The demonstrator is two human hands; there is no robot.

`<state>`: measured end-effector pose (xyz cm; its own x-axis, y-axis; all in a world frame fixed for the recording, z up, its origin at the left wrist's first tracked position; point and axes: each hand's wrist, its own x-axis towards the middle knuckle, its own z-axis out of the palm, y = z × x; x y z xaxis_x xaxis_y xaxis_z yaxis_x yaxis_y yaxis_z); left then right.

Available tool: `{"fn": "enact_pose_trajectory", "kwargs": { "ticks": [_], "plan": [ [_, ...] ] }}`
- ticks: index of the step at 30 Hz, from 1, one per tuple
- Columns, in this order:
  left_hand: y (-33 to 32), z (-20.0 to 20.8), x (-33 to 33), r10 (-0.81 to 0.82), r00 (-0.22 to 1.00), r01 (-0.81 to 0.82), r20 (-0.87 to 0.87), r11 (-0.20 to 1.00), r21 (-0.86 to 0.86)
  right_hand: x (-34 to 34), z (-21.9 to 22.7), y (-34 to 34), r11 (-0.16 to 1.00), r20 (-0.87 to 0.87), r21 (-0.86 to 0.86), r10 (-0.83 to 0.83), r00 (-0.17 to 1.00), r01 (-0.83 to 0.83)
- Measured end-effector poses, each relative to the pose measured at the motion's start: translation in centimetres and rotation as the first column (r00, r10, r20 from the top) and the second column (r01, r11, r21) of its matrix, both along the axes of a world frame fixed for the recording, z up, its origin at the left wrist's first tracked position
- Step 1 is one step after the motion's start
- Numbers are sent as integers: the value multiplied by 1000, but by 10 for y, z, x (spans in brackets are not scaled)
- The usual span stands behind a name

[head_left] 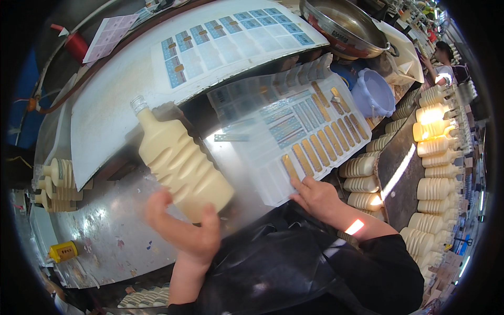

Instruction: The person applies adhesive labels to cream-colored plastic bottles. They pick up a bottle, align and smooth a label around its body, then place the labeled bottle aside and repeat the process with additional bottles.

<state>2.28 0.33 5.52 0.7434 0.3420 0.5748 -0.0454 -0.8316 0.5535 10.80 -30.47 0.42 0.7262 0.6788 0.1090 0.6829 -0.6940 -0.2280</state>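
A cream-coloured plastic bottle [181,157] with a ribbed body and clear neck lies slanted over the metal worktop, its neck toward the far left. By its base is my left hand [191,231], slightly blurred, with thumb and fingers spread apart around the lower end; contact with the bottle is unclear. My right hand [317,197] pinches the near end of a gold label strip [289,167] at the lower edge of a label sheet [252,168]. More gold strips and blue patterned labels sit on that sheet. A loose blue strip [231,137] lies left of them.
Behind is a white board [115,105] bearing another sheet of blue labels [199,52]. A metal pan [344,23] and lilac bucket [374,94] stand at the far right. Rows of cream bottles [433,189] line the right side. A yellow box [63,252] sits at left.
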Motion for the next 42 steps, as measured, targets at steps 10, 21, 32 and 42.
{"fn": "enact_pose_trajectory", "kwargs": {
  "ticks": [10, 21, 32, 42],
  "plan": [
    [-72, 8, 31, -526, 846, 520, -91, 850, -84, 8, -4, -18, 965, -158, 242, 143, 977, -102],
    [-62, 23, 44, -193, 965, 231, -179, 947, 222, 32, 84, 76, 819, -651, 542, 269, 709, 187],
    [14, 40, 52, 114, 991, -20, 75, 666, -746, 95, 68, 187, 680, -717, 681, 542, 438, 273],
    [52, -3, 66, 262, 961, -121, 91, 691, -713, 123, 80, 227, 796, -651, 579, 322, 687, 175]
  ]
}}
